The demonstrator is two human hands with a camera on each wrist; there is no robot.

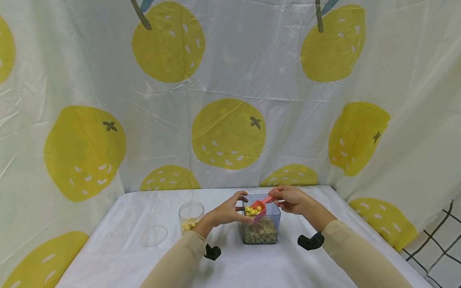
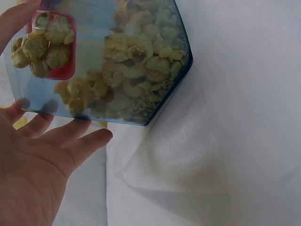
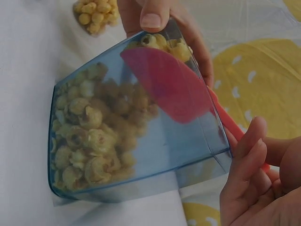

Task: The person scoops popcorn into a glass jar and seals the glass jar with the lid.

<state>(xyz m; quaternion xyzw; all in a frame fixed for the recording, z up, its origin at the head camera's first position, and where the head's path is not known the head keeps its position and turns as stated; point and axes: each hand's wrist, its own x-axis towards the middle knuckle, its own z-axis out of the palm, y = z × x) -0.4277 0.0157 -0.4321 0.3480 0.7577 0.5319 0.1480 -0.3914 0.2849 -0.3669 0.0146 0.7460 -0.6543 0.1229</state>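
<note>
A clear blue plastic box [image 1: 272, 219], partly filled with popcorn [image 3: 87, 146], stands on the white cloth. My left hand [image 1: 227, 211] grips it near the top, thumb on the near wall and fingers spread along the left side. Between the fingers and thumb of my right hand [image 1: 292, 199] is the handle of a red scoop [image 3: 171, 87]. The scoop's bowl is inside the box, up near the rim, heaped with popcorn pieces [image 2: 44, 47]. In the right wrist view, the handle slants out over the box edge to the right hand.
Left of the box is a round clear jar [image 1: 191, 209] with popcorn low inside, partly behind my left forearm. A clear round lid [image 1: 154, 236] lies farther left on the table [image 1: 119, 248]. A lemon-print curtain [image 1: 230, 88] hangs behind; black wire grid [image 1: 444, 240] shows at far right.
</note>
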